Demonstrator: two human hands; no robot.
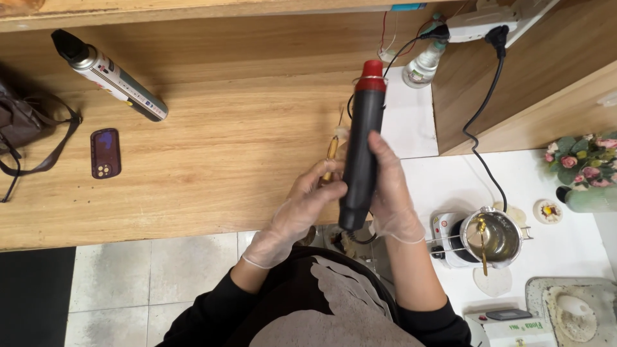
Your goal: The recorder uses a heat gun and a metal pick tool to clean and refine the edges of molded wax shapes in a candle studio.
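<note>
Both my hands wear thin clear gloves. My right hand (390, 193) grips a long black heat tool with a red tip (361, 141), held upright over the wooden table's edge, red end pointing away from me. My left hand (302, 209) touches the tool's lower left side and pinches a thin golden stick (331, 153) that rises beside the tool. The tool's black cord loops below its base near my apron.
A spray can (109, 74) and a dark red phone (105, 152) lie on the wooden table (212, 160), a brown bag (22, 125) at far left. On the white counter stand a small hot plate with a metal pot (493, 238), flowers (581, 160), a plastic bottle (423, 64) and a power strip (479, 22).
</note>
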